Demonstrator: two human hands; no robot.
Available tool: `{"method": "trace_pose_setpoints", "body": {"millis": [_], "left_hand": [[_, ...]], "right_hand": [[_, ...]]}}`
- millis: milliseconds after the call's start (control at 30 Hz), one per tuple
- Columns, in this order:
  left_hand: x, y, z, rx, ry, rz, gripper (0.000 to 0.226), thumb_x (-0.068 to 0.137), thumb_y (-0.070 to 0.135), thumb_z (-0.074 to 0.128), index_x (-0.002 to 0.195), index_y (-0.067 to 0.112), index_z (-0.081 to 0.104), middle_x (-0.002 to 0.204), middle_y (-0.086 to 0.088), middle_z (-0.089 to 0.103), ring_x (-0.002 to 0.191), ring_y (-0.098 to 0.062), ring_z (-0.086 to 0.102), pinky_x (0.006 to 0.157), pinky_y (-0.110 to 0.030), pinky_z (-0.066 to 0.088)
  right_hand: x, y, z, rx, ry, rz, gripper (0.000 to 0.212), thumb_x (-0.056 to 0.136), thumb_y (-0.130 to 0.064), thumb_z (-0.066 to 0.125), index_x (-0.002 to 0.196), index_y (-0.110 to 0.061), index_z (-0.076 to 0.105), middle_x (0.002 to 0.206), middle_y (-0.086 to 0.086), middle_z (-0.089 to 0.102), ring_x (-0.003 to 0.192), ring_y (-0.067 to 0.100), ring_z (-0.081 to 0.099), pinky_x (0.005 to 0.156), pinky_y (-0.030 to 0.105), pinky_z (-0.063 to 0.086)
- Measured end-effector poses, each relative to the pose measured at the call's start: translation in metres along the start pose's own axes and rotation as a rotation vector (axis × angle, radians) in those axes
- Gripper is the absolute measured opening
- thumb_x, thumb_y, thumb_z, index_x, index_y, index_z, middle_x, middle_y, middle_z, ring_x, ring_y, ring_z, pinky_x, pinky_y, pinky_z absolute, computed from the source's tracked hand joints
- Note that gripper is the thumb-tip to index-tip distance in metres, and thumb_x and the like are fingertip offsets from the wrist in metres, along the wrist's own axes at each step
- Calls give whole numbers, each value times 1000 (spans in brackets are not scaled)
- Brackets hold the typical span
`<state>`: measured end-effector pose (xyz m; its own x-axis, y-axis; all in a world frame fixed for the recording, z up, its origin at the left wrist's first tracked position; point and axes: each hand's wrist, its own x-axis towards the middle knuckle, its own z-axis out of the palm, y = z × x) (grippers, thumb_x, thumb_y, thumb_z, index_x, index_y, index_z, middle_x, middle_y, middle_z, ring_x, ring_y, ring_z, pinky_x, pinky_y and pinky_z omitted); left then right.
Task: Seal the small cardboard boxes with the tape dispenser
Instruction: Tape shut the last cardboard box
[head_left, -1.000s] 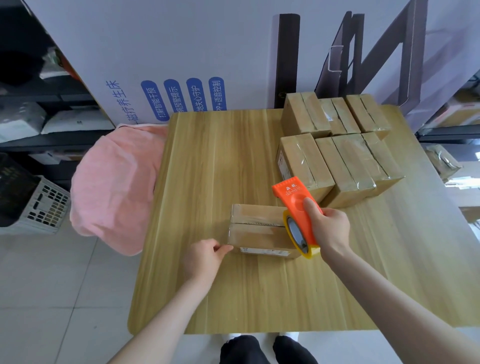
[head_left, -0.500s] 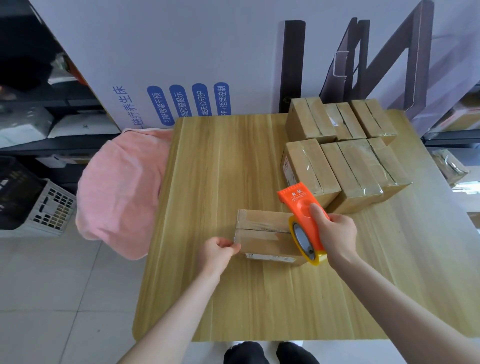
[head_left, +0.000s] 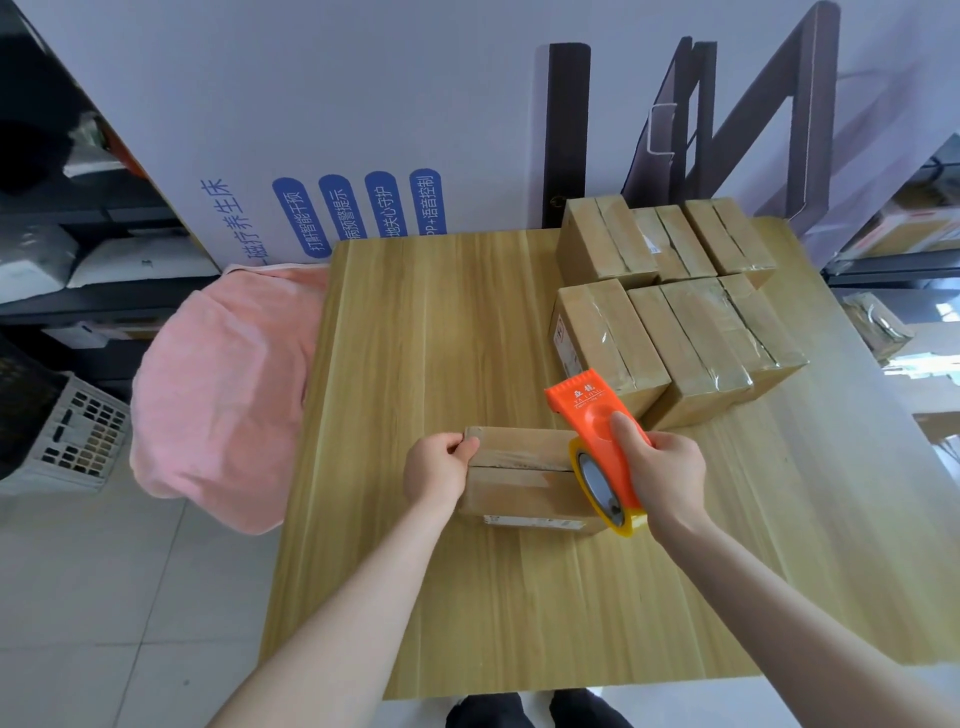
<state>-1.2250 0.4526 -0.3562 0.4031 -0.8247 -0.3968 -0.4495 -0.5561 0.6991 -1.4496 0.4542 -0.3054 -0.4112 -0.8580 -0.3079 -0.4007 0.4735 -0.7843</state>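
Observation:
A small cardboard box (head_left: 524, 475) lies on the wooden table (head_left: 415, 338) in front of me, its top seam running left to right. My left hand (head_left: 439, 467) grips the box's left end, fingers curled over the top edge. My right hand (head_left: 662, 475) holds an orange tape dispenser (head_left: 597, 431) with a yellow-edged tape roll, set against the box's right end. The right end of the box is hidden behind the dispenser.
Several taped cardboard boxes (head_left: 670, 306) stand packed together at the table's back right. A pink cloth-covered seat (head_left: 223, 395) sits just off the left edge. A large white printed carton (head_left: 363, 130) stands behind the table; shelving and a grey crate (head_left: 78, 436) are at left.
My left hand has moved from the box's front-left corner up onto its left end and now grips it. The right hand with the dispenser has stayed at the box's right end.

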Motion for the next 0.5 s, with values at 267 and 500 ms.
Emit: {"method": "trace_pose_setpoints", "body": {"millis": [267, 500], "left_hand": [[8, -7, 3, -47, -106, -107, 31, 93, 43, 57, 99, 16, 69, 92, 4, 67, 89, -22, 63, 82, -35, 51], [-2, -4, 7, -30, 124, -82, 38, 86, 42, 68, 116, 19, 64, 115, 6, 67, 93, -15, 62, 76, -28, 46]], "right_hand": [[1, -7, 0, 17, -36, 12, 60, 83, -55, 59, 63, 2, 60, 55, 8, 53, 54, 21, 49, 54, 32, 39], [-4, 1, -3, 29, -14, -11, 65, 86, -54, 58, 73, 10, 63, 59, 14, 60, 54, 20, 51, 54, 33, 41]]}}
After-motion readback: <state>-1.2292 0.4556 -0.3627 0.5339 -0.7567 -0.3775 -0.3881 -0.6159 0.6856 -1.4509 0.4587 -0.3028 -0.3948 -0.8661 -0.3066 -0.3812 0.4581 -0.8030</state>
